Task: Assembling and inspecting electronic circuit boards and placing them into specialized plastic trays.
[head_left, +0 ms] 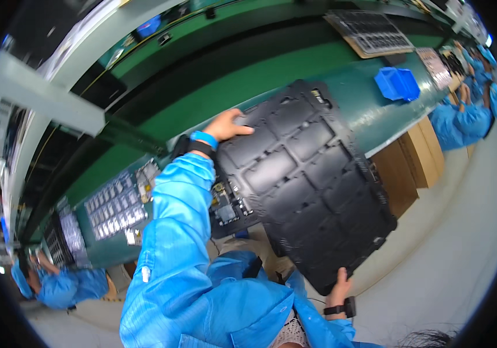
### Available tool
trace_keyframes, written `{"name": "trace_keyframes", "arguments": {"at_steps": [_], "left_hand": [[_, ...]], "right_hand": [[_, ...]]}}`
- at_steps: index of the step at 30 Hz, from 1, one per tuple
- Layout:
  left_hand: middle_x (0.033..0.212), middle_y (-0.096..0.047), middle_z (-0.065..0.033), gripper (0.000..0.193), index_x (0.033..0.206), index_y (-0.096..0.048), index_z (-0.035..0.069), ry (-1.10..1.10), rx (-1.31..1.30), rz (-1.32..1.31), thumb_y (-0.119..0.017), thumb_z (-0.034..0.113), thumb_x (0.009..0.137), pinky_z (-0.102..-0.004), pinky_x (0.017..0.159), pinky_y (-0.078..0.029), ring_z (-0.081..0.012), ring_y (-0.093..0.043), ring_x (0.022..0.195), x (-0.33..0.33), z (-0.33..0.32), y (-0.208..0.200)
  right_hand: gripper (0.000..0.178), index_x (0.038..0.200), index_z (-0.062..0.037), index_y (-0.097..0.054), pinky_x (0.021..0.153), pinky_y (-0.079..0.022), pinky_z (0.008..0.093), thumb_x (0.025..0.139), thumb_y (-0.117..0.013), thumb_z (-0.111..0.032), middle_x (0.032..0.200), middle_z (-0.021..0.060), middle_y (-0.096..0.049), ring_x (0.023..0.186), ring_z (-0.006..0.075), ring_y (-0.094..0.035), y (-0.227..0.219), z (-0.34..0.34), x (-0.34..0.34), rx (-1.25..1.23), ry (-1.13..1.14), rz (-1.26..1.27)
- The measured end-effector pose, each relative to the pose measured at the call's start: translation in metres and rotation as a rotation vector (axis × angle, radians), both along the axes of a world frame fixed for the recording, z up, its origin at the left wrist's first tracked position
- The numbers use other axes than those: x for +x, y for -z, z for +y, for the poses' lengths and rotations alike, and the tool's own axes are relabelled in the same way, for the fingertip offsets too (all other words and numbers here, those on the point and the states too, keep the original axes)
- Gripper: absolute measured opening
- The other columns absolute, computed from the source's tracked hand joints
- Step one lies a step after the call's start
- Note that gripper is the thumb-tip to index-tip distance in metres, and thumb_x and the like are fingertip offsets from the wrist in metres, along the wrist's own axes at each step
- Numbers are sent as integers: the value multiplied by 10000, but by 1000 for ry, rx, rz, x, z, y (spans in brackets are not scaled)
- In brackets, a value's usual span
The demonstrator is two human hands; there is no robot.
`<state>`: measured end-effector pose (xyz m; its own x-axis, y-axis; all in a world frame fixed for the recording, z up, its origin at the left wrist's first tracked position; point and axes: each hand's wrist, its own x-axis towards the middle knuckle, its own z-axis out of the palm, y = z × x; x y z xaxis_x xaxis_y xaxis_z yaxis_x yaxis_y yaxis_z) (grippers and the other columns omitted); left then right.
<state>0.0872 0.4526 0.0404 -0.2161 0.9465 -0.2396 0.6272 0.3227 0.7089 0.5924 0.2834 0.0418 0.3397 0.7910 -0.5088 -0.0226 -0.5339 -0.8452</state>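
A large black plastic tray (313, 184) with several shallow rectangular pockets is tilted in front of me, its pockets showing no parts. My left hand (229, 126) is closed on its far left edge, the thumb lying over the rim. At the near right corner my right hand (339, 287) grips the same tray, most of its fingers hidden underneath. Partly covered by it, a second black tray (238, 225) carries small electronic parts (225, 210) just below my left wrist.
A green workbench (347, 110) runs across the view. On it stand a blue bin (397, 84), a stacked tray (370, 33) and a clear tray of parts (116, 204). Cardboard boxes (413, 156) sit beside the bench. Co-workers (468, 116) in blue work at both ends.
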Motion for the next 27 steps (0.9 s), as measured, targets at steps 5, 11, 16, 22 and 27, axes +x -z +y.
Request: {"name": "trace_keyframes", "arguments": {"at_steps": [5, 11, 16, 22, 27], "left_hand": [[933, -576, -100, 561, 1019, -535, 48, 104, -98, 53, -741, 400, 635, -317, 799, -413, -207, -530, 912, -74, 12, 17], [925, -537, -34, 428, 1039, -497, 50, 123, -166, -63, -702, 241, 716, -268, 798, -405, -129, -498, 880, -105, 21, 19], [962, -560, -55, 458, 1079, -482, 50, 101, -213, -187, -699, 235, 721, -275, 826, -415, -148, -523, 918, -133, 17, 29], [928, -579, -41, 439, 1057, -503, 37, -56, -331, -176, -706, 140, 682, -299, 847, -412, -161, -540, 879, -135, 22, 13], [925, -590, -26, 381, 1025, -546, 25, -68, -246, -234, -692, 113, 684, -288, 819, -428, -145, -550, 849, -167, -3, 15]], "right_hand": [[346, 1082, -4, -482, 822, -429, 308, 796, -617, -144, 1049, 104, -548, 906, 192, -528, 59, -63, -69, -58, 86, 219], [567, 1244, -39, -413, 959, -370, 464, 734, -657, -86, 1218, 105, -494, 1137, 286, -460, 83, -61, -71, -299, 31, 1222], [708, 1287, -56, -375, 1014, -271, 492, 667, -716, -81, 1291, 118, -430, 1179, 311, -412, 148, -83, -76, -320, 24, 1537], [765, 1286, -42, -380, 1008, -264, 474, 610, -739, -52, 1306, 116, -416, 1191, 294, -399, 169, -112, -118, -199, -110, 1784], [727, 1264, -34, -412, 990, -304, 424, 605, -714, 32, 1239, 104, -486, 1138, 265, -454, 141, -87, -114, -394, -213, 1511]]}}
